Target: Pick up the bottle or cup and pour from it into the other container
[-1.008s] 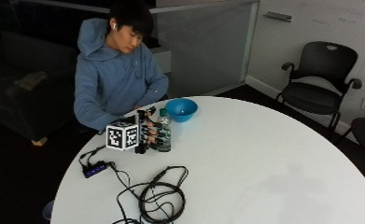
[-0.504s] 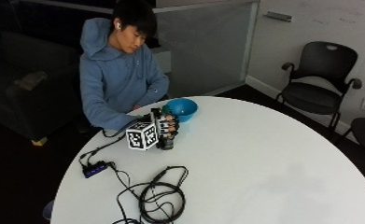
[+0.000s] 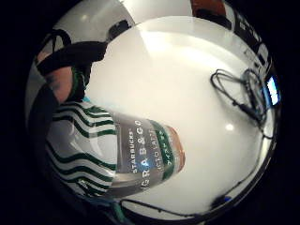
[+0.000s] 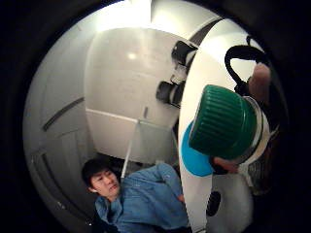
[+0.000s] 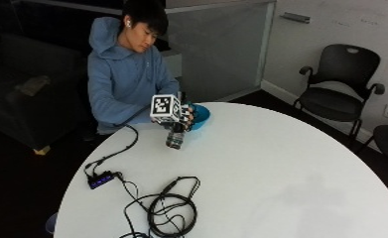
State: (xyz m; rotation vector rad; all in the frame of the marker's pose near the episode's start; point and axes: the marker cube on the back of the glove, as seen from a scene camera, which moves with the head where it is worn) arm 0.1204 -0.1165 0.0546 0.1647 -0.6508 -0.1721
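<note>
In the outside view my gloved right hand (image 5: 184, 117) grips a clear bottle (image 5: 175, 139) round its upper part and holds it upright a little above the white table (image 5: 279, 168). The bottle (image 3: 122, 154) has a green-striped label and a brownish base. Its green cap (image 4: 221, 121) is on. A blue bowl (image 5: 201, 114) stands on the table right behind the hand, close to the person's side of the table. The bowl (image 4: 193, 156) shows just beyond the cap.
A coil of black cables (image 5: 170, 210) and a small black hub (image 5: 101, 179) lie on the near left of the table. Black office chairs (image 5: 342, 94) stand beyond the table on the right.
The hand has closed round the bottle and raised it off the table, nearer to the blue bowl. The bowl has not moved.
</note>
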